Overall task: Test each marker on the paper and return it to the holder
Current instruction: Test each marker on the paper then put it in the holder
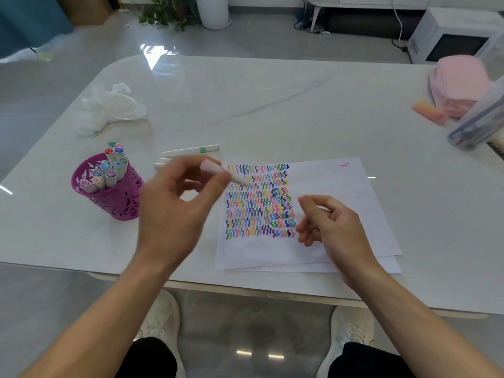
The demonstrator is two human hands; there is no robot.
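Pinched between thumb and fingertips of left hand point(174, 211): slim white-barrelled marker point(237, 179) with pale pink end, held clear of table.
Long axis: slanted, pink end up and leftward, opposite end down and rightward over upper-left corner of white paper point(332, 186), just above rows of many-coloured squiggles. Tip capped or bare: blurred, cannot tell.
Right hand point(330, 225): hovering over paper beside squiggle block, fingers curled; closed on a cap or on nothing, cannot tell.
Purple perforated cup-shaped holder point(109, 203): upright on glossy white marble-look table point(272, 105), left of gripping hand, well apart from paper, filled with capped markers standing on end.
Judged step: between testing and return. Left hand nearer to holder than right. For return: leftward swing, barrel turned upright.
Also listed: loose white markers point(191, 150) lying flat between holder and paper; crumpled white tissue point(109, 107); pink cloth point(458, 83).
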